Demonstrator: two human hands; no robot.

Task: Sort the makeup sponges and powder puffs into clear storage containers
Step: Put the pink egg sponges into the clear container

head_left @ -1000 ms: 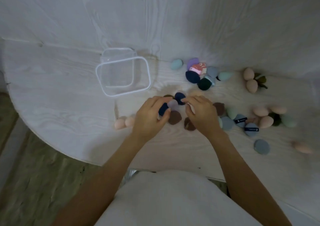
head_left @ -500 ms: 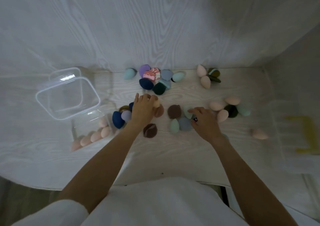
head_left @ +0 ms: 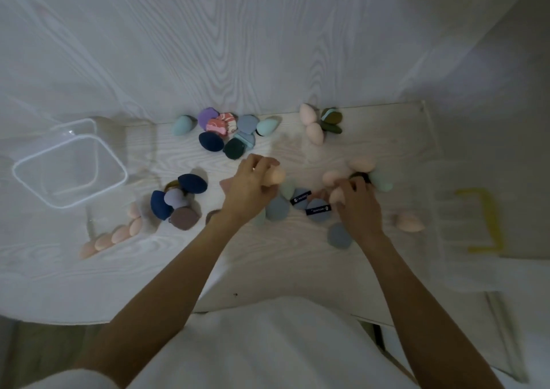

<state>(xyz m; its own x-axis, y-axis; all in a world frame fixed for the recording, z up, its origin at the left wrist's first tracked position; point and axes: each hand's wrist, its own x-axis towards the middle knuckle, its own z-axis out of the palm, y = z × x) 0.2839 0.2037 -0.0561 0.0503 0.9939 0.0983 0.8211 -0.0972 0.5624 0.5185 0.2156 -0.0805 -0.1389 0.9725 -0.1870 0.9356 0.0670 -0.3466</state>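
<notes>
the step in hand looks like gathering peach sponges from the scattered pile, with the open clear container (head_left: 70,169) as the landmark: it sits well to the left of both hands, empty as far as the view shows. the left hand (head_left: 253,187) curls its fingers round a peach egg-shaped sponge (head_left: 275,177), well right of the container. the right hand (head_left: 358,205), further right again, pinches another peach sponge (head_left: 337,195) among a cluster of peach and mint ones. just right of the container's near corner a row of peach sponges (head_left: 111,236) lies inside what seems a second clear box, its walls hard to make out. between that row and the left hand sit navy and mauve teardrop sponges (head_left: 178,199). flat, round blue powder puffs (head_left: 300,202) with dark ribbon bands lie between the hands. the sponges look soft, matte and rounded; the container is hard, glossy, thin-rimmed. next, i judge, the held sponges must travel left to their box without nudging the loose ones.
</notes>
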